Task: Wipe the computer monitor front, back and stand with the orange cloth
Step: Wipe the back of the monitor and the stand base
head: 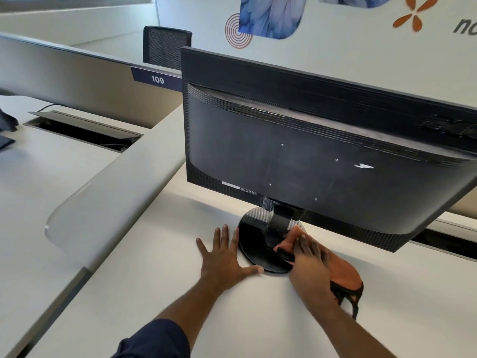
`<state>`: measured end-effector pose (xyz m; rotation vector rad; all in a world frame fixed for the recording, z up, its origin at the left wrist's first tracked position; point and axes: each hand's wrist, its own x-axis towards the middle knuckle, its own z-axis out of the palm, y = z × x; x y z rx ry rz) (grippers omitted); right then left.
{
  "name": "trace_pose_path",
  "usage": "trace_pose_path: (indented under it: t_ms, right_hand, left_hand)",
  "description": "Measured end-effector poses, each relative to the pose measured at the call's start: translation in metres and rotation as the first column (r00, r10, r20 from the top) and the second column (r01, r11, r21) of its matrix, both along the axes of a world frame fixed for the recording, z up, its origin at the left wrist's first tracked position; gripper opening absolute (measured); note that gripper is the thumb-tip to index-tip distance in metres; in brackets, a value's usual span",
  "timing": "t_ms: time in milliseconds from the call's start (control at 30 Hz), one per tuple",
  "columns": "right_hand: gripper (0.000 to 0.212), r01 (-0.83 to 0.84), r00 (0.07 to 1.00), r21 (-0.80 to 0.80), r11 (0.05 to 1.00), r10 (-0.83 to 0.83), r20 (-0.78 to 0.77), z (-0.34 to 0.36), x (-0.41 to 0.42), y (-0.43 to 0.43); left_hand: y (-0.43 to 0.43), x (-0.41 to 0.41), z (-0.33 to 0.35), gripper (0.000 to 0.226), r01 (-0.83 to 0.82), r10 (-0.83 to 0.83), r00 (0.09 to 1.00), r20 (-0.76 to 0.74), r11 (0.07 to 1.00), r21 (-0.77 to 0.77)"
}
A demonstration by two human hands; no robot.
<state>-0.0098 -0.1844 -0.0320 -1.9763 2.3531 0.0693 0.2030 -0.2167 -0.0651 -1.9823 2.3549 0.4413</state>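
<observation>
Far left: a grey divider panel (77, 81) runs along the back of the neighbouring desk, with a dark label reading 109 (157, 79) at its right end. In front of it, an open cable hatch (85, 127) is set into the desk surface. A black mesh chair back (166, 46) shows above the divider.

Centre left: the left hand (224, 257) lies flat, palm down, on the white tabletop (154, 293), fingers spread apart and holding nothing. Its thumb tip touches the front edge of the round stand base (254, 244). A dark blue sleeve (154, 342) covers the upper part of that arm.

Centre: the monitor (322, 156) stands with its back toward the camera, tilted. The rear shell is black and shows a pale dusty band along the upper ridge, a few small white specks, and one larger white mark (364, 166) right of centre. The stand neck (280, 220) runs down from the lower rear edge to the glossy black base.

Centre right: the right hand (307, 259) presses the orange cloth (343, 272) against the base at the foot of the neck, fingers together and laid over the cloth. Part of the cloth pokes out past the fingertips beside the neck; the rest bunches behind the hand on the tabletop, with a dark trim hanging at its near edge.

Upper right: the wall (335, 55) carries blue feather prints and an orange flower mark (415, 14).
</observation>
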Motion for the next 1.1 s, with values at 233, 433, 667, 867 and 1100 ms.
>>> trace_pose_path:
  t_ms: [233, 433, 667, 867, 1100]
  right_hand:
    - [0.085, -0.189, 0.981, -0.033, 0.981, 0.19, 0.044, -0.017, 0.046, 0.049]
    - [0.06, -0.242, 0.966, -0.116, 0.963, 0.25, 0.062, 0.004, 0.065, 0.025]
    - [0.057, -0.157, 0.976, -0.087, 0.984, 0.168, 0.139, 0.013, 0.106, -0.031]
    - [0.062, -0.26, 0.958, -0.035, 0.965, 0.263, 0.112, 0.012, 0.109, -0.044]
    - [0.067, -0.387, 0.914, -0.074, 0.919, 0.393, 0.103, -0.002, 0.051, 0.013]
  left_hand:
    - [-0.001, 0.0, -0.001, 0.123, 0.017, -0.017, 1.0, 0.026, 1.0, -0.002]
    - [0.0, 0.001, 0.005, 0.114, 0.046, -0.048, 0.997, 0.057, 0.999, 0.029]
    - [-0.001, 0.0, 0.004, 0.105, 0.072, -0.074, 0.993, 0.091, 0.997, 0.032]
    - [0.001, 0.002, 0.003, 0.112, 0.082, -0.083, 0.993, 0.081, 0.996, 0.019]
    - [-0.002, 0.002, -0.002, 0.118, 0.051, -0.053, 0.997, 0.057, 0.998, 0.03]
